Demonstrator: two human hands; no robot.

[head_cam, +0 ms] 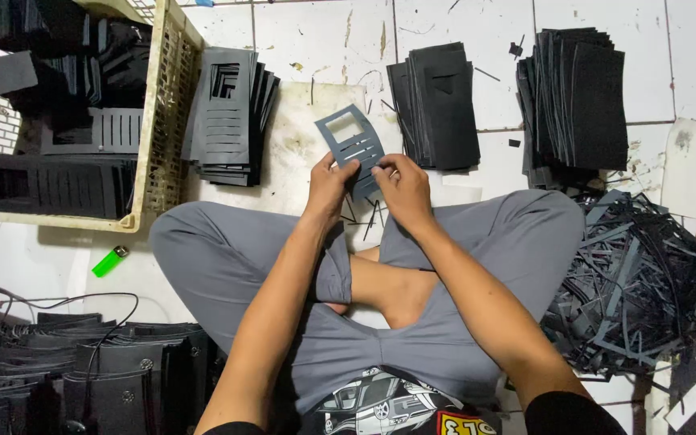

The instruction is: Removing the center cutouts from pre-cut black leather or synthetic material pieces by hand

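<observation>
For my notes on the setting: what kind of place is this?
Probably a small home workshop, worked on the tiled floor: stacks of black cut sheets, a crate of slotted pieces, a scrap pile.

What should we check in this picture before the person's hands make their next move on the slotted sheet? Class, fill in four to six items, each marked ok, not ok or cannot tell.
1. Left hand has a grip on the slotted sheet: ok.
2. Right hand also on the sheet's lower edge: ok.
3. Square window in the sheet fully cut out: ok, floor shows through.
4. All slot strips removed: cannot tell, the fingers cover the lower part.
5. Finished stack beside the basket within arm's reach: ok, likely.
6. Scrap pile kept apart from the uncut stacks: ok.
</observation>
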